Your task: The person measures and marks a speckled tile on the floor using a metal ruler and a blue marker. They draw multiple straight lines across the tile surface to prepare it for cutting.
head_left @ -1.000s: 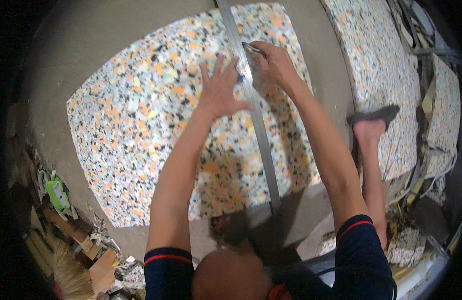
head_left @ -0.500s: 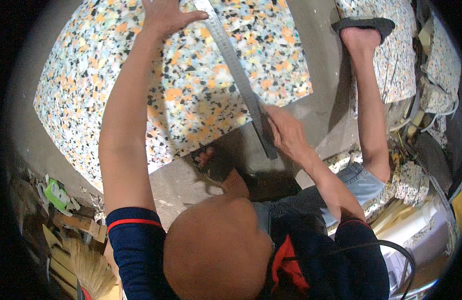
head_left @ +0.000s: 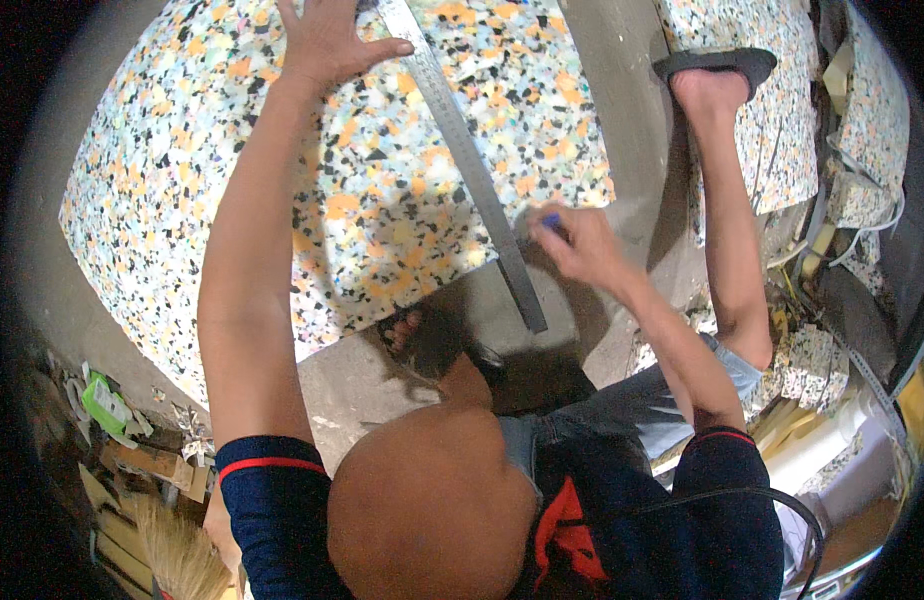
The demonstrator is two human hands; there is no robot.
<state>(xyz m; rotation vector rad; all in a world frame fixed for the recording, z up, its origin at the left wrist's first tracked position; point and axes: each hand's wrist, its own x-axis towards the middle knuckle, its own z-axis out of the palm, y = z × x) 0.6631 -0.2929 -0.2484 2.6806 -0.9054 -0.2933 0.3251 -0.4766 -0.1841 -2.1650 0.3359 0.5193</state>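
Observation:
My left hand (head_left: 322, 45) is spread near the top edge of the picture on the speckled foam sheet (head_left: 152, 200), its thumb resting on a long steel ruler (head_left: 462, 150). The ruler lies at a slant across the foam, its lower end beyond the sheet's edge over bare floor. My right hand (head_left: 580, 245) is closed on a small blue tool (head_left: 550, 220) just right of the ruler, near that foam edge; the tool's tip is blurred.
A second foam sheet (head_left: 752, 160) lies at right, under a sandalled foot (head_left: 707, 90). Foam offcuts (head_left: 802, 360) pile beyond it. A straw broom (head_left: 177, 545), a green pack (head_left: 102, 400) and scraps lie lower left. Another sandalled foot (head_left: 412, 335) and a head (head_left: 427, 510) show below.
My right hand has moved from high on the ruler to near its lower end and slightly away from it. My left hand stays spread. The view has shifted, bringing the foam higher in the picture.

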